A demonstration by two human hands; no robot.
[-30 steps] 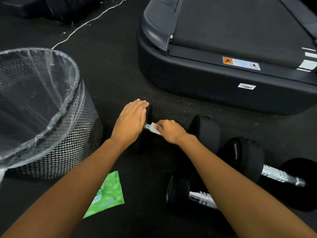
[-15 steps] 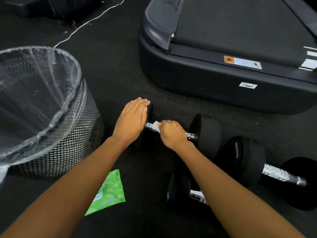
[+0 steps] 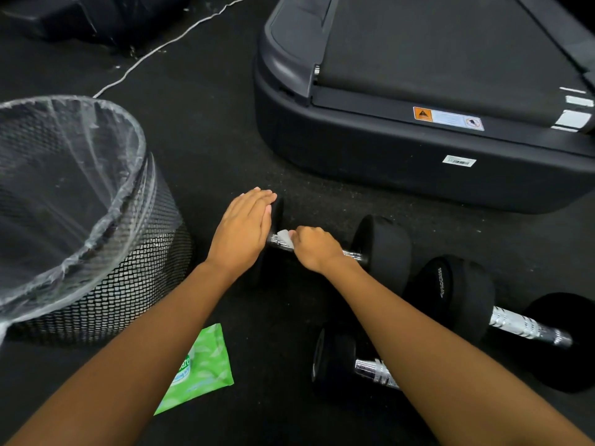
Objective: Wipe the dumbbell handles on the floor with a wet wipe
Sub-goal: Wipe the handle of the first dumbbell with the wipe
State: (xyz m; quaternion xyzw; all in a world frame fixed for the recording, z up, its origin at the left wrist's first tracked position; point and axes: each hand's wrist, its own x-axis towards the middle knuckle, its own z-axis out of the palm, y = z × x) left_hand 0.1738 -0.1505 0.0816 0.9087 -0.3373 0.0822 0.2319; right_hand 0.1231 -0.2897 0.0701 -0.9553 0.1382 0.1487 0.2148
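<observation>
Three black dumbbells lie on a dark gym floor, seen from above by the person cleaning them. Largest in view, a black treadmill fills the upper right; its rear edge carries a warning label with an orange triangle and a white barcode sticker, both too small to read. At left stands a mesh bin lined with clear plastic. The far dumbbell lies with its long axis running left to right, directly ahead of both hands. The left hand rests flat, fingers straight, on its left head, apparently steadying it. The right hand is curled round the chrome handle near that left end, pressing a white wet wipe to the metal; bare handle extends to the right of the grip, so the wiping stroke likely goes rightward. The right dumbbell, with embossed lettering too small to read, and the near dumbbell lie closer, neither one touched. A green wipes pack lies beside the left forearm; only the letters "are" can be read.
</observation>
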